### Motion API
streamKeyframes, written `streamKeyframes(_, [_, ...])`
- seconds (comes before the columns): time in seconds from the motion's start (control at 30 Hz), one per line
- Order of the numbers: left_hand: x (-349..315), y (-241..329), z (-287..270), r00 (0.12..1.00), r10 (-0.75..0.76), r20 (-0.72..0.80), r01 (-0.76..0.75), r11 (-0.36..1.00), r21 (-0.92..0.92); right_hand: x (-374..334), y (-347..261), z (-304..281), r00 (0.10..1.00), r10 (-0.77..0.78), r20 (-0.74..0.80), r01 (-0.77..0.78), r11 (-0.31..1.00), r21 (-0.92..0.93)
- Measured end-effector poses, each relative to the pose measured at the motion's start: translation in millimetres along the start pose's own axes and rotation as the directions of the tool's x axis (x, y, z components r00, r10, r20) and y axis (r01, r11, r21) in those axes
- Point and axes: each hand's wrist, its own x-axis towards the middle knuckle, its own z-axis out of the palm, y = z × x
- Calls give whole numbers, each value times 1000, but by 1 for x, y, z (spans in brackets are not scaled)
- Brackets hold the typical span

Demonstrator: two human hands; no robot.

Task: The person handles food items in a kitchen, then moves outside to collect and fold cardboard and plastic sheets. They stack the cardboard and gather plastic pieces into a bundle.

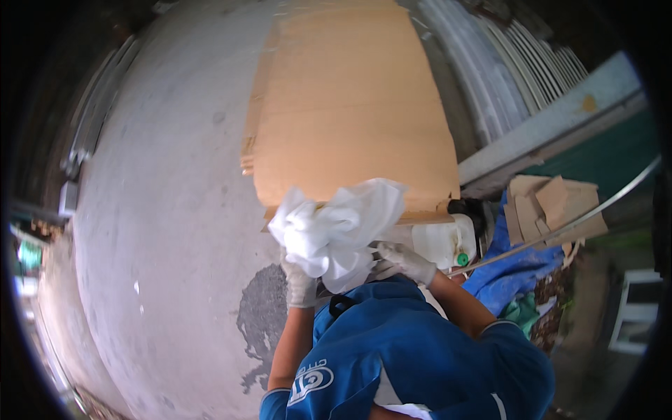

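A crumpled, bunched-up white plastic bag (332,234), thin and partly see-through, is held up in front of my body at waist height. My left hand (301,285), in a pale work glove, grips it from the left and below; most of its fingers are hidden behind the folds. On the other side my right hand (407,263), also gloved, has its bent fingers closed at the bag's lower right edge. Dark patches show at those fingertips. Whether anything is inside the bag I cannot tell.
Ahead lies a long stack of flat brown cardboard (350,105) on the concrete floor (168,210). To my right are a white plastic jug (444,241) with a green cap, a blue tarp (500,276), cardboard scraps (553,210), a thin curved strip (560,234) and a metal beam (553,129).
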Motion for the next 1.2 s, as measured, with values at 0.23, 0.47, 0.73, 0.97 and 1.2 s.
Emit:
streamKeyframes(0.23, [-7,4,-31,987,-44,155,78,973,-219,93,17,77,901,-426,77,423,905,57])
streamKeyframes(0.47, [37,-3,-73,985,-65,159,54,996,72,136,-24,81,783,-551,287,563,825,48])
streamKeyframes(0.73, [90,40,-15,938,299,175,-321,940,114,164,-98,67,902,-379,208,420,882,-214])
streamKeyframes(0.97, [160,81,-62,921,-222,-319,-47,752,-657,201,-139,11,953,-301,-42,254,865,-433])
streamKeyframes(1.2, [156,85,-127,861,-147,-486,-194,790,-582,256,-103,66,773,399,494,-357,916,-182])
